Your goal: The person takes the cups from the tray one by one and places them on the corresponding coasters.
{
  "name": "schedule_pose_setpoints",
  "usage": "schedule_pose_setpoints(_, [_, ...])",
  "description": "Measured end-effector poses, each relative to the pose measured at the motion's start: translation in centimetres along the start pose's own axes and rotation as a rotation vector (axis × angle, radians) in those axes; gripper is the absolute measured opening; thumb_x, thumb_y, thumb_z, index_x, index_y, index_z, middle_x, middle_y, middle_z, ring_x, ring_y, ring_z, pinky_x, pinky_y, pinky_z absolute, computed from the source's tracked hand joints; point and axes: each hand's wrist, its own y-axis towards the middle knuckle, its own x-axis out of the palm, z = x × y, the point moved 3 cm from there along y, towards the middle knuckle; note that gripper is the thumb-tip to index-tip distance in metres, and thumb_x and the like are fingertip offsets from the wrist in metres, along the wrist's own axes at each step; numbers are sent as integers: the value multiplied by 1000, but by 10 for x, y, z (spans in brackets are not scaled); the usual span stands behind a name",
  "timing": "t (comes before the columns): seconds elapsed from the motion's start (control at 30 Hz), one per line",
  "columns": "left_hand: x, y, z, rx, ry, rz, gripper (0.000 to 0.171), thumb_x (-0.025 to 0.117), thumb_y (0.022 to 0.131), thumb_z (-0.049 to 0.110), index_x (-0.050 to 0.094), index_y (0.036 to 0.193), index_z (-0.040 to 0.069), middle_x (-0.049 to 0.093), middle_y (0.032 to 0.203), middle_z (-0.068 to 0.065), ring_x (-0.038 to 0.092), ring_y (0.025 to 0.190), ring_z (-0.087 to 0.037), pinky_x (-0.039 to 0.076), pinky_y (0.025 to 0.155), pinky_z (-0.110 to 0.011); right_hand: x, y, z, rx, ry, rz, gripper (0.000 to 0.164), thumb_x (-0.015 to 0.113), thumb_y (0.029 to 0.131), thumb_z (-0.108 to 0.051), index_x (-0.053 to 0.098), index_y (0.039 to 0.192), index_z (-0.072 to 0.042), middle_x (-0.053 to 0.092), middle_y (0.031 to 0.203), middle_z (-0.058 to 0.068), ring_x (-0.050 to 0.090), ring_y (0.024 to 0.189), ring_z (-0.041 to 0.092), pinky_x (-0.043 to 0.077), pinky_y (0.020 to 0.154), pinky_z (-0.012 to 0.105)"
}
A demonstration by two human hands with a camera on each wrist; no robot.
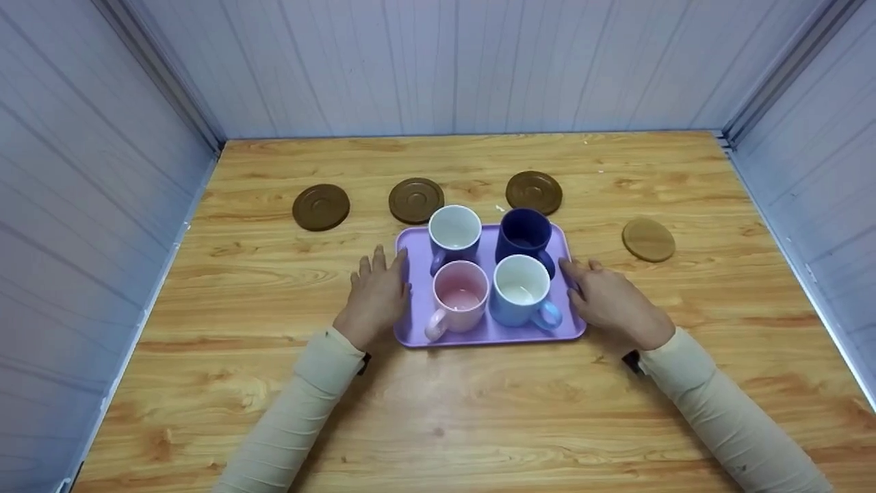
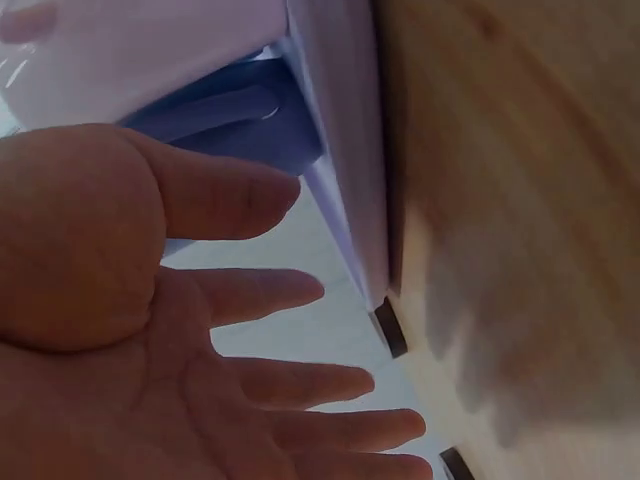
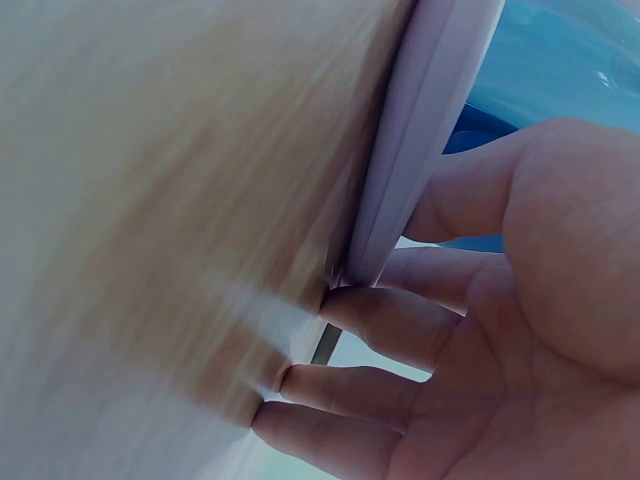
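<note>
A purple tray lies on the wooden table with several mugs standing on it. At its front are a pink mug and a light blue mug with a white inside. Behind them stand a white-lined mug with a purple handle and a dark navy mug. My left hand is at the tray's left edge, fingers spread and straight in the left wrist view. At the right edge, my right hand touches the tray rim with thumb and forefinger; its other fingertips rest on the table.
Brown round coasters lie behind the tray: one at left, one near the middle and one behind the navy mug. A lighter wooden coaster lies to the right. White panel walls enclose the table's back and sides.
</note>
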Motion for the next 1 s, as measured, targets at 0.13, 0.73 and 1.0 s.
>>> schedule_pose_setpoints(0.13, [7, -2, 2, 13, 13, -30, 61, 55, 105, 24, 37, 160, 6, 31, 160, -35, 26, 148, -59, 25, 115, -75, 2, 0, 0, -4, -1, 7, 53, 56, 101, -15, 50, 150, 3, 59, 137, 36, 56, 126, 55, 51, 94, 67])
schedule_pose_setpoints(0.73, [13, -1, -2, 15, 14, -70, 71, 56, 95, 5, 28, 160, -5, 30, 165, -26, 25, 152, -51, 30, 112, -75, 2, 1, 3, 15, 15, 4, 54, 55, 101, -16, 49, 152, 0, 56, 142, 34, 51, 131, 57, 47, 100, 68])
schedule_pose_setpoints(1.0, [13, 0, -1, 13, 27, -74, 70, 56, 97, 7, 29, 160, -5, 31, 164, -27, 26, 151, -51, 31, 112, -74, 3, 1, 3, 2, 13, 6, 54, 56, 101, -15, 49, 152, 1, 56, 142, 33, 52, 130, 57, 48, 99, 68])
